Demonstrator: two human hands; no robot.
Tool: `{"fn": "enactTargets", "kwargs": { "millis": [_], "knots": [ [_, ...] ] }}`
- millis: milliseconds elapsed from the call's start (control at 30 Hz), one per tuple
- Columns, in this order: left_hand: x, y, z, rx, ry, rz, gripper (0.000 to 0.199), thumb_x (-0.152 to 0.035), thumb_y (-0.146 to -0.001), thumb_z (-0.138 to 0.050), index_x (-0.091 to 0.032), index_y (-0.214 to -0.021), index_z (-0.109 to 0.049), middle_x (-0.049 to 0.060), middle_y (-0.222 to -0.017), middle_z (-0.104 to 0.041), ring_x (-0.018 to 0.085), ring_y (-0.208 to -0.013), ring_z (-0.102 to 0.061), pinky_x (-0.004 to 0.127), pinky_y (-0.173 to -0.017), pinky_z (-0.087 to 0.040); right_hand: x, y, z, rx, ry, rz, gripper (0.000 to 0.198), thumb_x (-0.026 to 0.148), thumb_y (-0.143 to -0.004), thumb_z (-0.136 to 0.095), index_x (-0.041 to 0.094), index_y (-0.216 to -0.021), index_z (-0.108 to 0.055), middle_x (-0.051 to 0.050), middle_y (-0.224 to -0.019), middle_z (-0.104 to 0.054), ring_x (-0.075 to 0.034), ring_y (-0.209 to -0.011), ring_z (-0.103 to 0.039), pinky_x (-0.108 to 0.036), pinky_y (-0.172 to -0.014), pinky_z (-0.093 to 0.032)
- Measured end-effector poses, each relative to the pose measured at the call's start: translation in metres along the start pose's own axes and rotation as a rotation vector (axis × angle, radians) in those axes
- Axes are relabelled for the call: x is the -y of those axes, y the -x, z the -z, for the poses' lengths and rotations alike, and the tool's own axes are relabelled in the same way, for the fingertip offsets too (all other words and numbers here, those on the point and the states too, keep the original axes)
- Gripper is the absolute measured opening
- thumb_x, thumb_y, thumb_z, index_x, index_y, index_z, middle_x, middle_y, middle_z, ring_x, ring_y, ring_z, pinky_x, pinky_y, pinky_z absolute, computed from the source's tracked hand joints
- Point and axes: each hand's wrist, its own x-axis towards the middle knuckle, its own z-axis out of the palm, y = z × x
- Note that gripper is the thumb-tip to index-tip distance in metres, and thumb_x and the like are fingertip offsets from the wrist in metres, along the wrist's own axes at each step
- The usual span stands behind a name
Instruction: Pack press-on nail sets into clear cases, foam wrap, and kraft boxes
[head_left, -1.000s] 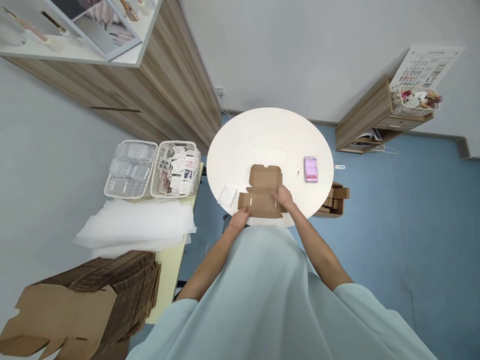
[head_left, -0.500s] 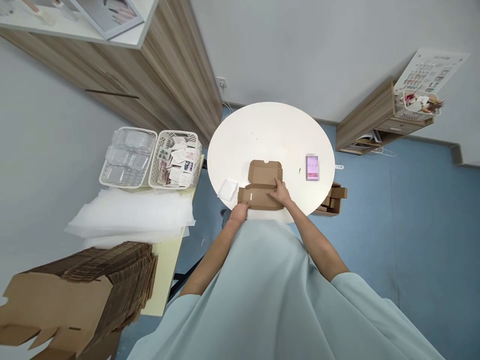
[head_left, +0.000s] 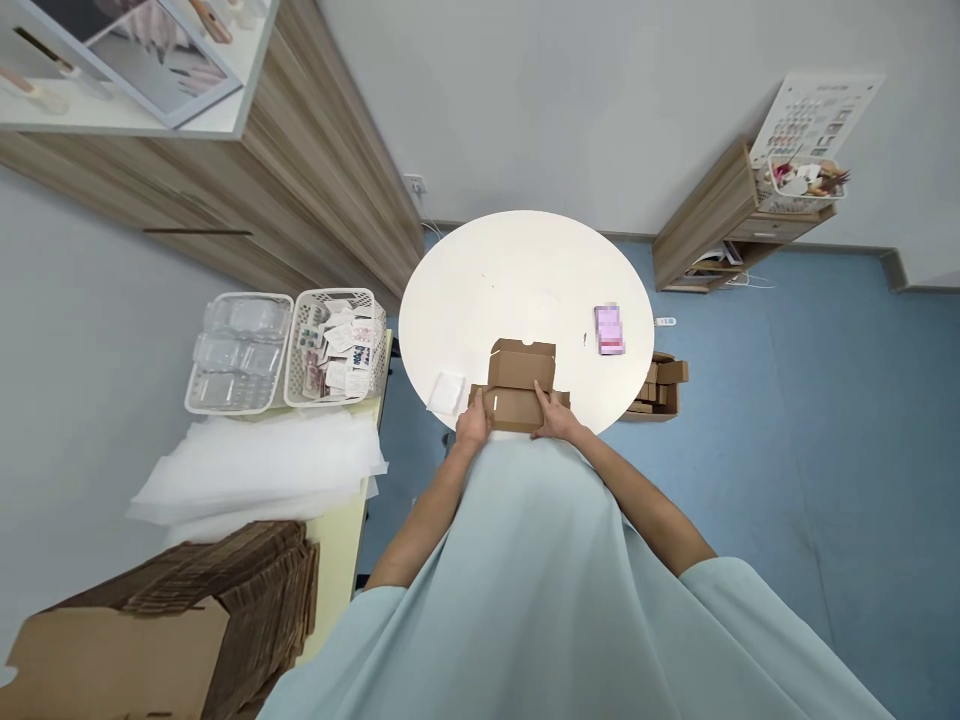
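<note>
A brown cardboard box, partly unfolded with its lid panel leaning up at the back, lies near the front edge of the round white table. My left hand grips its left end, fingers over the side flap. On the right, my right hand holds the box's right part, thumb near the front edge and fingers reaching toward the fold. A flat white packet lies on the table left of the box. Farther right rests a pink and purple box-like item, blurred out.
Left of me, a side table bears white baskets of clear plastic cases and small packets, white foam sheets and stacked flat cardboard. A carton of small boxes stands on the floor at right.
The box's side flaps now stand out at both ends, and its lid panel is tilted up. My left hand has moved up onto the left flap; my right hand has shifted lower.
</note>
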Motion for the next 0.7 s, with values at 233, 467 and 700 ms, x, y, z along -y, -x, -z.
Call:
{"fn": "enactTargets", "kwargs": {
  "millis": [233, 467, 700],
  "knots": [
    [-0.017, -0.007, 0.012, 0.044, -0.160, 0.001, 0.069, -0.020, -0.101, -0.052, -0.033, -0.167, -0.038, 0.012, -0.136, -0.073, 0.028, -0.116, -0.072, 0.036, -0.095, -0.053, 0.002, -0.007, 0.011, -0.043, 0.027, -0.016, 0.131, 0.032, -0.085, -0.089, 0.033, -0.177, 0.004, -0.022, -0.164, -0.038, -0.038, -0.139, -0.060, -0.043, -0.108, -0.052],
    [-0.003, 0.003, 0.016, -0.025, -0.109, -0.068, 0.056, -0.019, -0.104, -0.050, -0.028, -0.160, -0.050, 0.013, -0.136, -0.069, 0.028, -0.118, -0.071, 0.036, -0.096, -0.054, 0.001, -0.007, 0.009, -0.060, 0.056, -0.009, 0.123, 0.033, -0.089, -0.087, 0.032, -0.177, -0.001, -0.021, -0.162, -0.040, -0.036, -0.136, -0.063, -0.039, -0.105, -0.053],
    [0.021, 0.012, 0.016, -0.278, 0.044, 0.092, 0.019, -0.026, -0.101, -0.060, -0.018, -0.117, -0.068, 0.016, -0.124, -0.069, 0.029, -0.107, -0.073, 0.035, -0.085, -0.056, -0.001, -0.009, 0.007, -0.053, 0.050, -0.006, 0.120, 0.035, -0.090, -0.085, 0.034, -0.177, -0.002, -0.020, -0.163, -0.040, -0.036, -0.136, -0.063, -0.039, -0.105, -0.052]
  ]
}}
